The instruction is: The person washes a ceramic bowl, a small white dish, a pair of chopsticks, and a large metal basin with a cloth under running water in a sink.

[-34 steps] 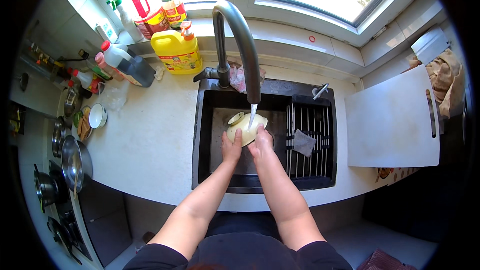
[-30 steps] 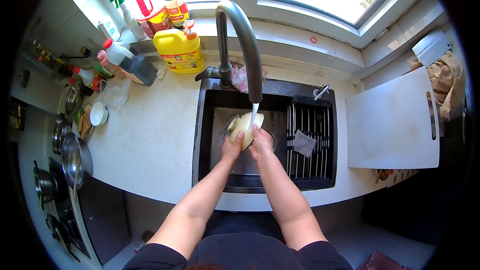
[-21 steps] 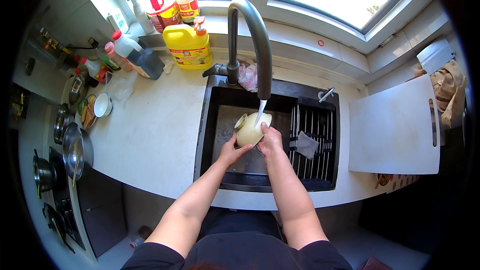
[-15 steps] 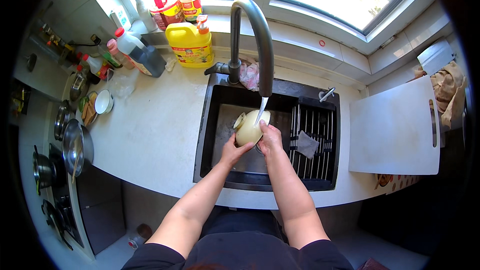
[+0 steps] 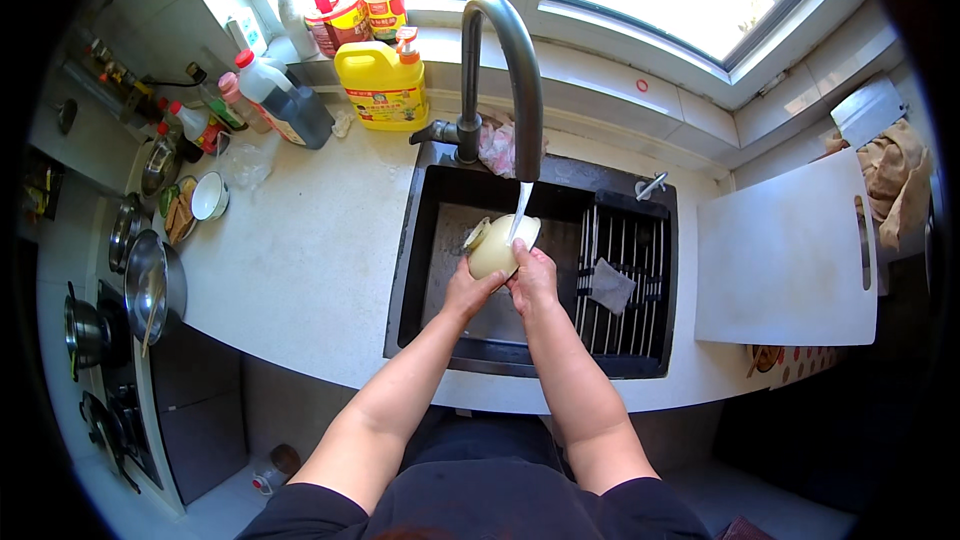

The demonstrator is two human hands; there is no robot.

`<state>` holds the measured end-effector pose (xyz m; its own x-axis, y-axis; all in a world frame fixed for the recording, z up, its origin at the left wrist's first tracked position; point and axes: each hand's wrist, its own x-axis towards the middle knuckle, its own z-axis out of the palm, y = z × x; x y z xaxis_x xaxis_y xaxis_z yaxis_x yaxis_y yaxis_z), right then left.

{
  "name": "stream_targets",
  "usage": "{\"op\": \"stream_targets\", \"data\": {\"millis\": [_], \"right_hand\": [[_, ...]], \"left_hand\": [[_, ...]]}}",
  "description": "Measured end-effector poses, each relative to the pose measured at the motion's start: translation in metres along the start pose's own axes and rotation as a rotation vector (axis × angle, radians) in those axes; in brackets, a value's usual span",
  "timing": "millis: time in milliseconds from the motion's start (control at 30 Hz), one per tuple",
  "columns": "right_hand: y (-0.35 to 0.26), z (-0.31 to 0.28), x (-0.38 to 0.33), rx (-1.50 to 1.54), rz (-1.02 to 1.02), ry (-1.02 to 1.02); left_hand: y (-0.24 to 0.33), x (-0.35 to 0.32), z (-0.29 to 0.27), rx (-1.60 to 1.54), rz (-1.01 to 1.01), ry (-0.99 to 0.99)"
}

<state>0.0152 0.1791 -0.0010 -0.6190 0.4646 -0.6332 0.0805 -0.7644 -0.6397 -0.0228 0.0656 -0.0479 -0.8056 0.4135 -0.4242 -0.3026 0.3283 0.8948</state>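
A cream-coloured bowl [image 5: 491,252] is tilted on its side over the dark sink [image 5: 440,295], its foot facing left. Water runs from the tall grey faucet [image 5: 527,120] onto the bowl's outer wall. My left hand [image 5: 470,289] grips the bowl from the lower left. My right hand [image 5: 533,278] holds it at the lower right, the thumb lying on the outer wall and the other fingers hidden behind. Both hands are closed on the bowl, just under the stream.
A rack [image 5: 645,270] with a grey cloth [image 5: 611,286] covers the sink's right side. A white cutting board [image 5: 785,250] stands to the right. Left on the counter are a yellow jug [image 5: 382,90], several bottles, a small white bowl [image 5: 209,197] and a metal basin [image 5: 168,280].
The bowl has turned slightly in my hands, and both hands have shifted a little, the right one lower and leftward. Water keeps running on it.
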Motion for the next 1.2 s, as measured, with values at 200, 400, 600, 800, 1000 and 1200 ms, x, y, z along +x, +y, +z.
{"op": "stream_targets", "data": {"millis": [200,400,600,800,1000,1200], "right_hand": [[0.003,-0.008,0.005,0.053,0.022,0.002],[0.0,-0.005,-0.002,0.06,-0.013,-0.003],[0.012,-0.008,0.001,-0.032,-0.047,-0.068],[0.008,-0.005,-0.001,0.0,-0.058,-0.103],[0.016,-0.009,0.004,-0.056,-0.056,-0.145],[0.016,0.0,-0.001,-0.003,-0.096,-0.166]], "left_hand": [[-0.022,0.007,-0.006,-0.141,0.003,-0.035],[-0.004,0.004,-0.007,-0.138,-0.075,-0.01],[0.007,0.016,-0.004,-0.191,-0.285,0.066],[0.022,0.005,-0.008,-0.217,-0.232,0.003],[0.025,0.01,-0.002,-0.144,-0.3,0.087],[0.011,0.011,-0.006,-0.113,-0.189,0.039]]}}
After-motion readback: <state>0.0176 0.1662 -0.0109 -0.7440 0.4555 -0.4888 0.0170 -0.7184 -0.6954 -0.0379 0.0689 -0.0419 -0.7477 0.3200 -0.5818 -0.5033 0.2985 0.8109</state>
